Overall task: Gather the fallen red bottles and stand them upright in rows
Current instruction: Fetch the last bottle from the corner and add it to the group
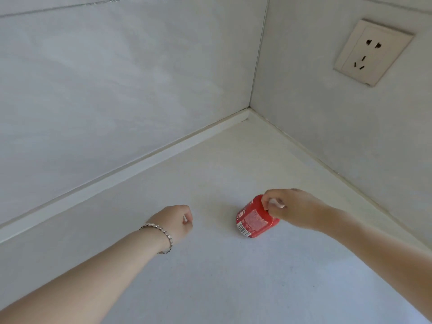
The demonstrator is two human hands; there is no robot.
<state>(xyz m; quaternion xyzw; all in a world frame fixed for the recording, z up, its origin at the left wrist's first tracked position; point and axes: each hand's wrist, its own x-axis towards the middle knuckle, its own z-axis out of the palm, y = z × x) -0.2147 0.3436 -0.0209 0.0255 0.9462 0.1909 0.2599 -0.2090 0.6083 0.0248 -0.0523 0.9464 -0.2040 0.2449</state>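
One red bottle (253, 220) with a white label and barcode stands on the pale counter (233, 277), seen from above and leaning slightly. My right hand (289, 208) covers its top, fingers closed around the cap end. My left hand (177, 222) hovers to the left of the bottle, a hand's width away, fingers curled shut with nothing visible in them. A silver bracelet (161, 237) sits on that wrist. No other bottle is in view.
The counter runs into a corner (249, 109) where two grey walls meet, edged by a low white ledge (117, 176). A beige wall socket (372, 51) sits on the right wall above the counter.
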